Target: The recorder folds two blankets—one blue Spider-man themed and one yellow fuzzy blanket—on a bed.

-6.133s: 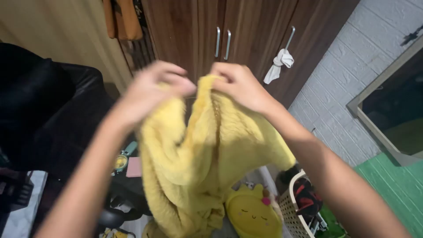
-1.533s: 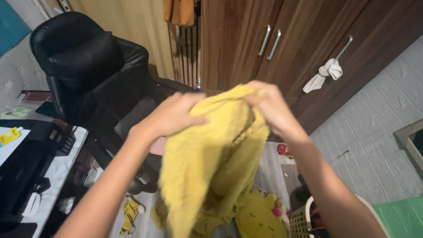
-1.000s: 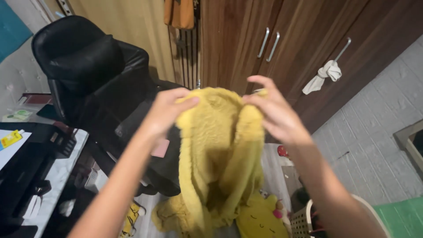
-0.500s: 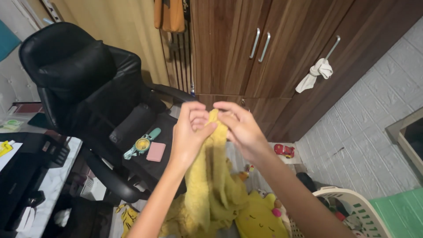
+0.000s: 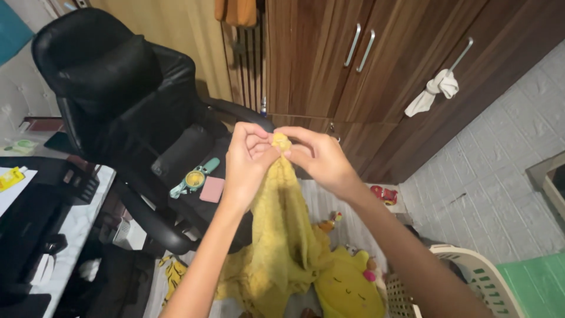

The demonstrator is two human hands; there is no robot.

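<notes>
Head view: both hands together pinch the yellow fleece, apparently hanging below.

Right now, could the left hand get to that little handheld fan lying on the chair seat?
Probably yes. The left hand pinches the yellow fleece together with the right hand, so it would have to let go first. The fan lies uncovered on the black chair, below and left, nothing between.

Left hand and right hand, held apart on the spread top edge of the yellow fleece garment earlier, now meet, pinching one small bunched point. The garment hangs narrower; chair seat items are uncovered.
</notes>
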